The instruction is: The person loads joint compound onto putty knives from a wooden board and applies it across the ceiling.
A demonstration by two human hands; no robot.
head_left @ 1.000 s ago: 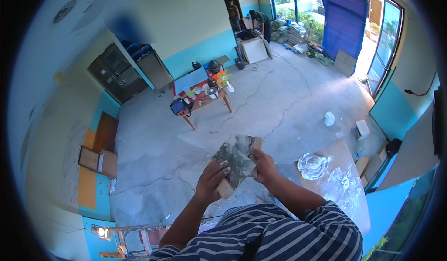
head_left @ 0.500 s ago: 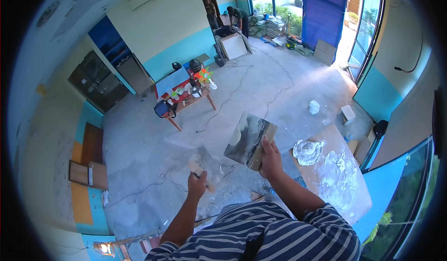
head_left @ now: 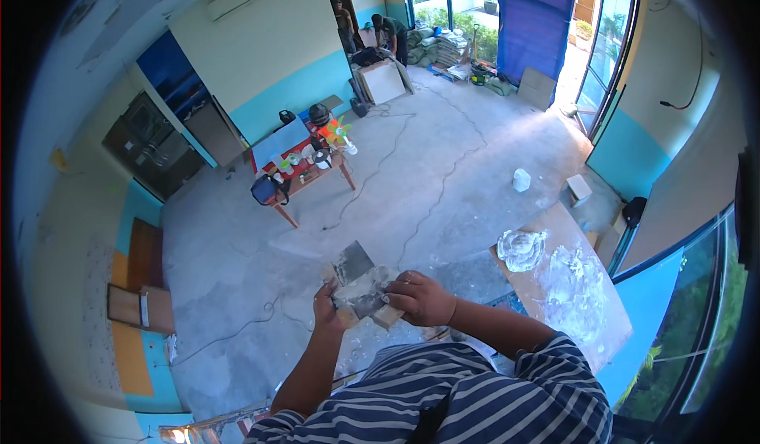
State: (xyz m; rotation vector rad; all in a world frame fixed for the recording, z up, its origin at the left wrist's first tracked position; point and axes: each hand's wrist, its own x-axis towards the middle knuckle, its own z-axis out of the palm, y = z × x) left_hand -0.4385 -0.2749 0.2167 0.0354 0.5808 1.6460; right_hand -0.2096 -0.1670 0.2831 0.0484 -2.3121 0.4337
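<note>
Two scrapers (head_left: 355, 262), dark blades with pale wooden edges, are in the hands just below the middle of the frame, one overlapping the other and both smeared with whitish paste. The left hand (head_left: 326, 308) is closed round the wooden edge of one, thumb over the near side; the right hand (head_left: 423, 297) grips the other from the right, fingers curled over it. Where the blades cross, which part belongs to which is hard to tell.

Right of the hands, a board (head_left: 514, 284) bears spread white plaster (head_left: 576, 294) and a rounder heap (head_left: 521, 250) at its upper left. Above it are a white tub (head_left: 521, 180) and a pale block (head_left: 579, 187). Cables (head_left: 443, 191) snake over the grey floor (head_left: 237, 262).

At upper left of centre, a table (head_left: 310, 176) carries a dark bag (head_left: 265, 190) and a bright pinwheel (head_left: 336, 132). At the top, one co-worker (head_left: 390, 34) bends over beside leaning panels (head_left: 383, 85); another (head_left: 343, 21) stands in the doorway. Sacks (head_left: 450, 48) are piled near a purple sheet (head_left: 532, 28).
</note>
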